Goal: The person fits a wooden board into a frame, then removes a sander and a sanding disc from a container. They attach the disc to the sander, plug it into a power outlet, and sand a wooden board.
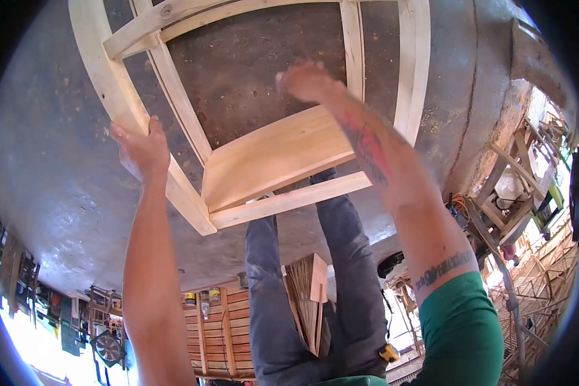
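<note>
A pale wooden frame [96, 58] of joined rails and posts lies in front of me, with a wide flat board [276, 151] set across its near end. Closer to my legs, a narrow rail [289, 201] runs beside that board. My left hand [141, 148] is wrapped round the outer left post, thumb on its inner side. Over the opening of the frame hangs my right hand [309, 80], nearest the right inner upright [352, 51]. Motion smears its fingers, so I cannot tell what they hold.
Dark, worn floor [51, 161] spreads around the frame. Wood scraps and poles [514, 186] are piled at the right. A yellow tape measure [388, 352] is at my hip. Between my legs shows a bundle of thin strips [300, 293]. Slatted wood [228, 328] and a fan [108, 347] stand behind.
</note>
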`<state>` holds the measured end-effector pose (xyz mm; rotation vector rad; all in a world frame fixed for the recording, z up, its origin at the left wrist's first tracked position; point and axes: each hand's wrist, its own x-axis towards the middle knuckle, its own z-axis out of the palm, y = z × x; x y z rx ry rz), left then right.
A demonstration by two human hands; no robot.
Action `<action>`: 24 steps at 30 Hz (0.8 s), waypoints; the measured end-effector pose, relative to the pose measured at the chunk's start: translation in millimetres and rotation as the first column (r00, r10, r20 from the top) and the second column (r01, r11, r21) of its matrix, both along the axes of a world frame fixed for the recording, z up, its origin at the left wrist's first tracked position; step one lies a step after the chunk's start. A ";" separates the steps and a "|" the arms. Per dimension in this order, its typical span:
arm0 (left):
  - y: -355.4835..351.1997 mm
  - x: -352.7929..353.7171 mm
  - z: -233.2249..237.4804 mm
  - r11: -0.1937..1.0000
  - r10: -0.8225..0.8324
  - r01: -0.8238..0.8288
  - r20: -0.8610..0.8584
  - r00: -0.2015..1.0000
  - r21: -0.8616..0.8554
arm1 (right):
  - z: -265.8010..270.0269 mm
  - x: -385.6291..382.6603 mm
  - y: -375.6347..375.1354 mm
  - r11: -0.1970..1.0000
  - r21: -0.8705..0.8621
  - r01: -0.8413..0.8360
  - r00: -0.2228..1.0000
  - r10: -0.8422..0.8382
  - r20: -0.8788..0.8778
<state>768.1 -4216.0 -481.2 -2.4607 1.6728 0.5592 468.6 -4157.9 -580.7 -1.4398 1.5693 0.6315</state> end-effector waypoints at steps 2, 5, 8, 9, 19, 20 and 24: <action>6.2 4.1 -3.9 0.998 -0.054 0.055 0.038 0.998 -0.044 | -5.3 -23.9 -3.9 0.995 -0.054 0.089 0.995 -0.091 -0.047; 0.4 2.5 -2.1 0.993 -0.075 0.079 0.052 0.996 -0.093 | -64.8 -50.7 88.0 0.986 -0.167 0.016 0.984 -0.045 -0.175; 2.7 7.2 -12.1 0.988 -0.078 0.082 0.039 0.996 -0.130 | -64.9 -38.1 141.6 0.945 0.299 0.133 0.964 -0.053 -0.259; 6.9 10.0 -15.3 0.979 -0.108 0.115 0.050 0.993 -0.171 | -63.4 -38.1 146.0 0.939 0.312 0.146 0.963 -0.062 -0.264; 2.4 4.8 -8.0 0.983 -0.108 0.110 0.026 0.994 -0.146 | -57.3 -76.1 28.6 0.999 -0.010 -0.033 0.994 0.031 -0.104; 1.7 4.6 -6.8 0.982 -0.109 0.113 0.033 0.993 -0.154 | -65.1 -79.1 53.0 0.990 -0.109 -0.090 0.980 0.069 -0.184; -0.8 8.7 -15.3 0.969 -0.126 0.127 0.019 0.992 -0.212 | -92.6 -77.5 165.9 0.998 0.054 0.034 0.973 -0.020 -0.230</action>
